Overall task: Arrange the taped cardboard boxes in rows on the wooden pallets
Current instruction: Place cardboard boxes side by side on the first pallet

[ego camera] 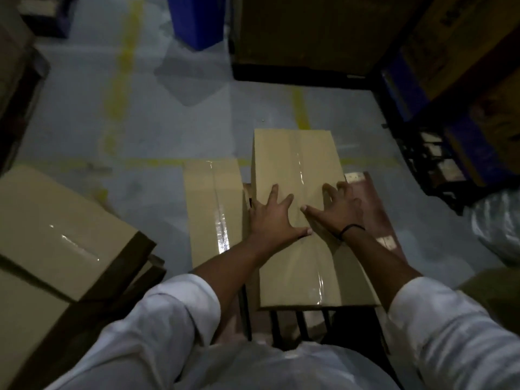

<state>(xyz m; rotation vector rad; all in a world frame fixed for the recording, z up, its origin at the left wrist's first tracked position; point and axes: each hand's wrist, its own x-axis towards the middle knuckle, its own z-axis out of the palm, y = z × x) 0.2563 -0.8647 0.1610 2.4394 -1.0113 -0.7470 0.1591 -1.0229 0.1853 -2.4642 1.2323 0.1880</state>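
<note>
A long taped cardboard box (298,164) lies on a wooden pallet (374,218) just ahead of me, a strip of clear tape running down its top. My left hand (274,218) rests flat on the box top with fingers spread. My right hand (336,209) touches the same top beside it, fingers spread and slightly bent. A second taped box (213,204) lies lower, close along the left side of the first. A third taped box (53,235) sits at the left on dark wood.
Stacked large cartons (309,32) on a dark pallet stand at the back. Blue racking (439,128) with cartons fills the right. A blue bin (199,21) stands at the back. Wrapped plastic (498,226) lies at the right. Grey floor (140,116) with yellow lines spreads left of centre.
</note>
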